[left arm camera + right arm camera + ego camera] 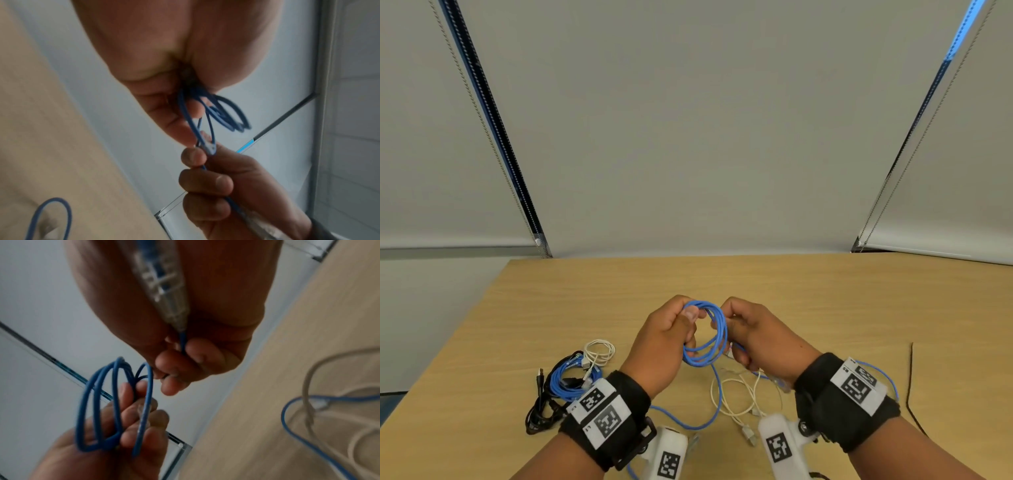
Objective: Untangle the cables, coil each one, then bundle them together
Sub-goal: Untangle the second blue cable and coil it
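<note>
Over the wooden table both hands hold one blue network cable wound into a small coil. My left hand grips the coil's left side, several loops passing through its curled fingers. My right hand pinches the strand at the coil's right side. A clear plug on this cable lies along the right palm and sticks out by the wrist. The left wrist view shows the loops and another clear plug at the right hand's fingertips.
A slack blue strand hangs from the coil and curves over the table beneath the hands. A loose white cable lies tangled there. At the left lie a blue coil, a white coil and a black cable. A thin black cord runs along the right.
</note>
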Demonstrator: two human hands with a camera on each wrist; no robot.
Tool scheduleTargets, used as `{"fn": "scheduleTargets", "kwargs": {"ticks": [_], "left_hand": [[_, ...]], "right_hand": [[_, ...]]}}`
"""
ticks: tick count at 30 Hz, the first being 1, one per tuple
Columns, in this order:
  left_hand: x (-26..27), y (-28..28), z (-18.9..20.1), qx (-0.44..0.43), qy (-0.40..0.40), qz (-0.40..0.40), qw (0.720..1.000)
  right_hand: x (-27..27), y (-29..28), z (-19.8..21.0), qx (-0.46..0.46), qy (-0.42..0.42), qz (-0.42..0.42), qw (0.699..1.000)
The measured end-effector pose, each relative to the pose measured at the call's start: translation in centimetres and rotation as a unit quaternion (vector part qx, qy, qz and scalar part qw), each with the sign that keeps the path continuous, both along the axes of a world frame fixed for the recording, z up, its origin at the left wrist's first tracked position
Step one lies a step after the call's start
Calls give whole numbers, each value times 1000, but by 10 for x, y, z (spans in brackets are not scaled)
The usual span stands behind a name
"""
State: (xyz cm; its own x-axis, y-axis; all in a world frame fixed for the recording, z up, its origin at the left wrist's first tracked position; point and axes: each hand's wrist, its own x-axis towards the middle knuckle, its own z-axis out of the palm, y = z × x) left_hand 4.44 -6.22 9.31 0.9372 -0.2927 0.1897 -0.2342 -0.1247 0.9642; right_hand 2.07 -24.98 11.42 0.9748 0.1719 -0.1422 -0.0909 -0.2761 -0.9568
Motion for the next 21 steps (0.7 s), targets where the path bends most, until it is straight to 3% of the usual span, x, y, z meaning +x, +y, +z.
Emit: {"fn": "scheduleTargets", "kwargs": {"ticks": [6,8,11,13,16,18,19,21], "left_hand": [[0,-1,-1,-33,11,-19,999],[3,-1,-2,4,3,0,1000],[9,0,-3,90,-35,66,993],[13,1,-6,101,-52,97,989],[14,0,-10,90,-69,119,986],[11,-6,-10,51,-56,105,992],[9,-8,-9,25,-45,92,994],[8,-7,-8,-3,-36,75,997]], "right_hand": [[-3,-2,3,55,80,44,994],[-1,-4,4,-19,39,-1,999],[0,0,12,-105,-133,-122,978],[-3,9,20,-95,-185,-83,975],[-10,24,18,-276,-166,36,946],[-9,28,10,-357,-152,37,921],[-9,28,7,-344,-147,27,927],[-7,27,3,-220,-114,9,969]]}}
